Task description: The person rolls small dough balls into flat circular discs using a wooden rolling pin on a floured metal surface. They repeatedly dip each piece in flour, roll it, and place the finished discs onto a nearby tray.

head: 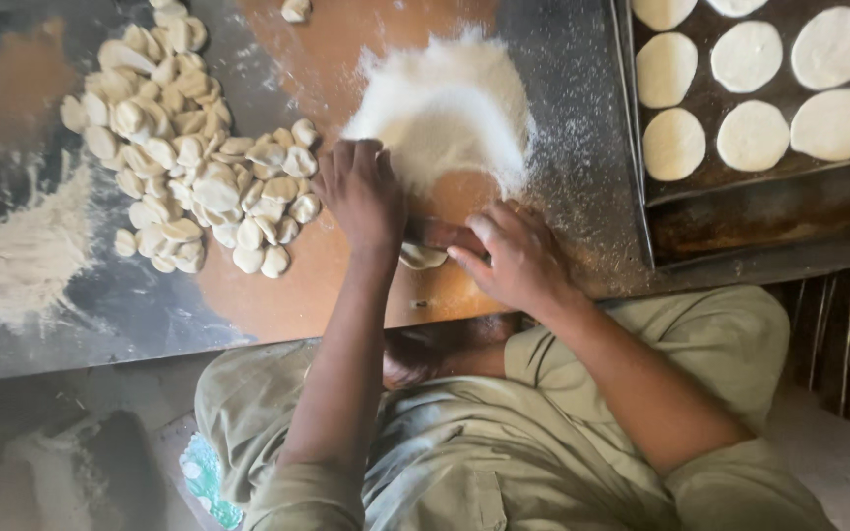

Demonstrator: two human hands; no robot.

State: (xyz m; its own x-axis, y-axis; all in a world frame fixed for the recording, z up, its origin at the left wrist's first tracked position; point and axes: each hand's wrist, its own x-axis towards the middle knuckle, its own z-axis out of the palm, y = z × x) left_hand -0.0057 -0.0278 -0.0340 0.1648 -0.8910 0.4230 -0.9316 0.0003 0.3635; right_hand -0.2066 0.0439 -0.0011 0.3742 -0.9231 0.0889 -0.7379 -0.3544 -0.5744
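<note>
Near the tabletop's (277,295) lower edge, both hands, left (361,192) and right (514,256), press open-palmed on a dough piece (422,258) (long axis left-right); the flour heap (445,103) crowds above.

On the worktop (277,285) a heap of dough pieces (189,147) lay to my left, a flour mound (445,103) straight ahead, and a smaller flour pile (27,256) at the far left edge. One dough piece (421,257) sat between my hands, near the front edge. To my right, a baking tray (740,211) carried flattened dough rounds (752,135).
</note>
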